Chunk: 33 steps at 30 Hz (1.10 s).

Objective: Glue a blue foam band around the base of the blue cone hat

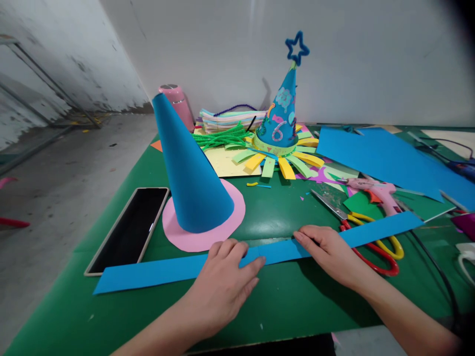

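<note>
A long blue paper strip (156,272) lies across the green table near its front edge. My left hand (226,282) rests flat on the strip's middle, fingers stretched out. My right hand (326,249) lies flat on the strip a little to the right, fingers pointing left. Behind them a plain blue paper cone (189,173) stands upright on a pink paper disc (218,222).
A dark tablet (129,230) lies at the left. Scissors (371,237) with red and yellow handles and a pink glue gun (374,190) lie at the right, by a blue sheet (389,158). A decorated party hat (280,118), green pipe cleaners (220,138) and a pink bottle (178,101) stand behind.
</note>
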### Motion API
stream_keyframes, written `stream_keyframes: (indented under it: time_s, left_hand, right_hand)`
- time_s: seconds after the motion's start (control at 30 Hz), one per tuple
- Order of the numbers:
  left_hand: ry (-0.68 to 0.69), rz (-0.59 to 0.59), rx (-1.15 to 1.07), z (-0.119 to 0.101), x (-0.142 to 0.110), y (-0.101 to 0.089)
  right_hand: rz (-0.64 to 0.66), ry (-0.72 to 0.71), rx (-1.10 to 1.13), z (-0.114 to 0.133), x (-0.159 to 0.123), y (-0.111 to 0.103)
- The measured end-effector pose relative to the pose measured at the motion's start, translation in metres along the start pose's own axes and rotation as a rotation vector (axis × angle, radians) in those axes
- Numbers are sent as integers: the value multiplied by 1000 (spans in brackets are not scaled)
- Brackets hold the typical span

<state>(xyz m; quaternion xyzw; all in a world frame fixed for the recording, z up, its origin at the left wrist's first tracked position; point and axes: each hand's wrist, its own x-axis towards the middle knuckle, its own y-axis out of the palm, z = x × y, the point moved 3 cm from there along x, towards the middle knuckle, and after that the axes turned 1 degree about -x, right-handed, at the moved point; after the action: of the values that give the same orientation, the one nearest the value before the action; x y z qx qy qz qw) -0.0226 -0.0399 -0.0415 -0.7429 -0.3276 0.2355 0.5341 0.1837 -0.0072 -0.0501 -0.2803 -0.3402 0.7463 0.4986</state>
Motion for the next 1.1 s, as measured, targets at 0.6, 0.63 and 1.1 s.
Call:
stream_keyframes:
  time_s: [0.6,0.63,1.1]
  left_hand:
    - [-37,44,-59,2,3,2]
    - [-42,47,-62,2,3,2]
    - [4,-15,-126,4,-6,3]
  right_hand:
    - [-102,-340,-132,34,-15,11]
    - [-43,-343,-75,37,-13,16]
    - [36,-315,-40,38,-6,28]
